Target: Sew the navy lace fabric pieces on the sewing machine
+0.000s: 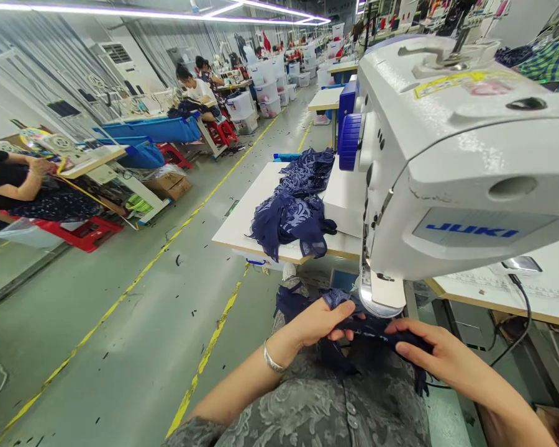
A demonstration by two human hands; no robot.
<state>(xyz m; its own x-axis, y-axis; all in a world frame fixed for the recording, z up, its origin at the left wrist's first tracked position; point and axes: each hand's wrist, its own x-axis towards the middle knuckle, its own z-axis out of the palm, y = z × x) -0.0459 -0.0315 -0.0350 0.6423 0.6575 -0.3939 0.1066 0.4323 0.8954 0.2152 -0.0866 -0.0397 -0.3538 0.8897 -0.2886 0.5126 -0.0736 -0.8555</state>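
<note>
A dark navy fabric piece (375, 329) with a pale pattern is stretched between my two hands, below the rounded end of a white JUKI sewing machine (475, 230). My left hand (328, 323), a silver bangle on its wrist, pinches the cloth with thumb and fingers. On the other side my right hand (423, 347) is closed on it too, thumb near the folded edge. Loose parts of the cloth hang over my lap. The machine's head hides some of the fabric at the top. A heap of navy patterned fabric (291, 214) lies on the table to the left of the machine.
The white worktable (242, 217) extends left of the machine, with a blue handwheel (349, 141) above it. A phone-like device (522, 265) with a black cable (524, 310) lies at right. Across the aisle, people sit at sewing stations. Clear plastic bins (266, 93) stand farther back.
</note>
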